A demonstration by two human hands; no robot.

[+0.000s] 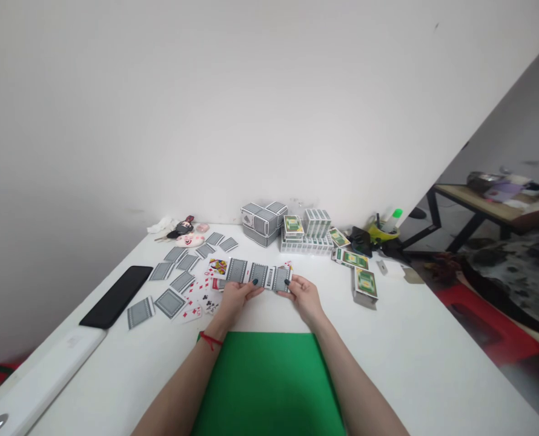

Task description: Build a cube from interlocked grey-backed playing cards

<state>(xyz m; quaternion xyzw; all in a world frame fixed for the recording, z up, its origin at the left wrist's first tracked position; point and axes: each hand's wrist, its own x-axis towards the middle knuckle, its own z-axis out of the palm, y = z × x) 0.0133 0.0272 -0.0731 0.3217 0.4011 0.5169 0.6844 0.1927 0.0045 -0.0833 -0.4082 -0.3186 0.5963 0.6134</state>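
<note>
Both my hands hold a long strip of playing cards above the white table, grey patterned backs showing with narrow white gaps between them. My left hand pinches the strip's lower edge near its middle, thumb on top. At the right end my right hand grips the last card, thumb over its face. A queen-like picture card shows at the strip's left end; whether it is joined to the strip I cannot tell. Face-up cards with red diamonds and black clubs lie left of my left hand.
Loose face-down cards are scattered on the left beside a black phone-like slab. A block built from cards and stacked card boxes stand by the wall. Green card boxes lie right. A green sheet covers the table's front.
</note>
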